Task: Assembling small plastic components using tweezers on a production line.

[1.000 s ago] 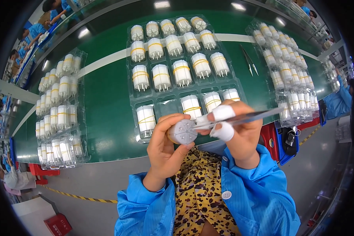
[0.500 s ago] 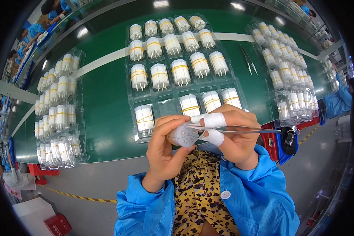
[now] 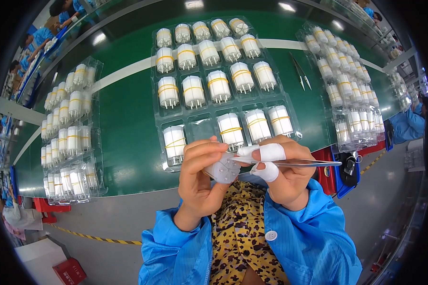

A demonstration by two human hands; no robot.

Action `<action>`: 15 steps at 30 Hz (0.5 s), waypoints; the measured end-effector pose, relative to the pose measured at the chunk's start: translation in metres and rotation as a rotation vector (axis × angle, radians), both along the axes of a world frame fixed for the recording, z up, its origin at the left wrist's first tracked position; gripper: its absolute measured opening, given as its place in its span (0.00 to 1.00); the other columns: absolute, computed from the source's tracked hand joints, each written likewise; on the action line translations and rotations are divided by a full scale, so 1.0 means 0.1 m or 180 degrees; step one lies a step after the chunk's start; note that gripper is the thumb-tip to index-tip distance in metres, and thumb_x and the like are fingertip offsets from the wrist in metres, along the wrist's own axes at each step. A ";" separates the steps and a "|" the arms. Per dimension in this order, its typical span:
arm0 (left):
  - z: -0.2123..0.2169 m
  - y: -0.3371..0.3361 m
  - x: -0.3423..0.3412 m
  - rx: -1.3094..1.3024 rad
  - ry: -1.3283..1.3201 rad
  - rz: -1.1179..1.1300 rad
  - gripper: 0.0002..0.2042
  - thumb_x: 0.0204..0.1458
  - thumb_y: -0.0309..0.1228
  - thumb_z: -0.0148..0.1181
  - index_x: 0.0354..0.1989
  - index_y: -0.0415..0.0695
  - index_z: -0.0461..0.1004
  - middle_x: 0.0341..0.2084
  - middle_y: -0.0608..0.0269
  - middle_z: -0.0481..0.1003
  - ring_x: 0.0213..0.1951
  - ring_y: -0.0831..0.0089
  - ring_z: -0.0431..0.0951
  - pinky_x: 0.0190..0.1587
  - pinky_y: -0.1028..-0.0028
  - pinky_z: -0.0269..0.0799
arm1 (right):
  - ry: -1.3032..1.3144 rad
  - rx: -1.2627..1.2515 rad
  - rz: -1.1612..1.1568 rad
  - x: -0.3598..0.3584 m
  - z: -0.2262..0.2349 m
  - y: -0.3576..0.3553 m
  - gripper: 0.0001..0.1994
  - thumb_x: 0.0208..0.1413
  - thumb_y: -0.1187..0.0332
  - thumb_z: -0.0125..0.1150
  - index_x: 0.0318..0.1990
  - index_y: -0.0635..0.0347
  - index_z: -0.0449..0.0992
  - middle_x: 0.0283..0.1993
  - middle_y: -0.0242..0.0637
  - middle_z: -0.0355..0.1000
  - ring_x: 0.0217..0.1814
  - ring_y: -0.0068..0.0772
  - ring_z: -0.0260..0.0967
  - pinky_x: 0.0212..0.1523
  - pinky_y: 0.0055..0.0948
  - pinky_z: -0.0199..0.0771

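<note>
- Left hand (image 3: pixel 202 178) is curled closed round a small white cylindrical part (image 3: pixel 222 170), holding it just above the near edge of the green table (image 3: pixel 123 123), its pinned end face turned up and toward the right hand.
- Right hand (image 3: pixel 285 173), with white tape on forefinger and thumb, pinches a pair of steel tweezers (image 3: pixel 290 163); their long axis runs nearly level, handle out to the person's right, tips pointing left and meeting the part's end face.
- So the part lies directly left of the right hand, touching the tweezer tips (whether the tips grip a pin is too small to tell).
- Just beyond the hands sits a clear blister tray (image 3: pixel 202 128) of matching white parts with yellow bands; one near-row pocket, just left of centre, looks empty.
- Further trays lie at the left (image 3: pixel 69 137) and the right (image 3: pixel 352 90); a spare pair of tweezers (image 3: pixel 300 71) rests on the table between the middle and right trays.
- Nothing stands between hands and tray.
</note>
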State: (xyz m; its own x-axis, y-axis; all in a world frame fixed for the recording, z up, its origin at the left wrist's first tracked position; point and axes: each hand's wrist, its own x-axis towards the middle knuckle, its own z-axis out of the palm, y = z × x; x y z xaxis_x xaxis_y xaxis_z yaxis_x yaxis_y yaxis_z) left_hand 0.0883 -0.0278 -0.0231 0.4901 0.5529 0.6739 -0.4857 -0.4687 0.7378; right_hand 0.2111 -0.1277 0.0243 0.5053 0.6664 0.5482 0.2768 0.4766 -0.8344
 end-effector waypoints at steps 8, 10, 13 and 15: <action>0.00 -0.03 0.02 -0.0166 -0.0173 -0.0079 0.22 0.40 0.17 0.63 0.46 0.40 0.63 0.45 0.48 0.71 0.49 0.58 0.69 0.59 0.54 0.59 | -0.0996 0.0321 0.0109 0.08 -0.05 -0.02 0.11 0.41 0.77 0.67 0.35 0.66 0.77 0.36 0.49 0.76 0.31 0.41 0.77 0.29 0.28 0.78; -0.03 -0.02 0.02 0.0002 -0.0160 0.0027 0.21 0.41 0.17 0.62 0.45 0.40 0.63 0.44 0.48 0.71 0.51 0.57 0.69 0.60 0.53 0.57 | -0.1113 0.0447 0.0244 0.12 -0.03 0.01 0.11 0.41 0.77 0.68 0.35 0.67 0.77 0.37 0.49 0.76 0.32 0.42 0.77 0.30 0.30 0.78; -0.05 -0.01 0.02 0.0168 -0.0144 0.0113 0.20 0.42 0.17 0.61 0.44 0.41 0.63 0.44 0.48 0.72 0.53 0.55 0.69 0.61 0.50 0.53 | -0.1170 0.0505 0.0408 0.12 -0.01 -0.02 0.12 0.39 0.77 0.69 0.34 0.66 0.76 0.36 0.49 0.76 0.34 0.43 0.77 0.32 0.34 0.79; -0.07 -0.01 0.02 0.0167 -0.0137 0.0097 0.20 0.42 0.17 0.60 0.43 0.42 0.63 0.44 0.48 0.73 0.53 0.53 0.69 0.62 0.49 0.52 | -0.0905 0.0307 0.0338 0.09 -0.02 -0.04 0.12 0.38 0.78 0.68 0.34 0.66 0.77 0.36 0.49 0.76 0.34 0.45 0.77 0.33 0.35 0.80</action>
State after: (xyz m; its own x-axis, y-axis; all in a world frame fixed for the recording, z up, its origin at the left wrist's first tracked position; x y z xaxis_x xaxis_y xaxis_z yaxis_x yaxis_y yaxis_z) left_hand 0.0904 -0.0286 -0.0297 0.4434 0.5306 0.7224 -0.5014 -0.5212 0.6906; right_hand 0.2199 -0.1319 0.0227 0.2530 0.6453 0.7208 0.4369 0.5885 -0.6803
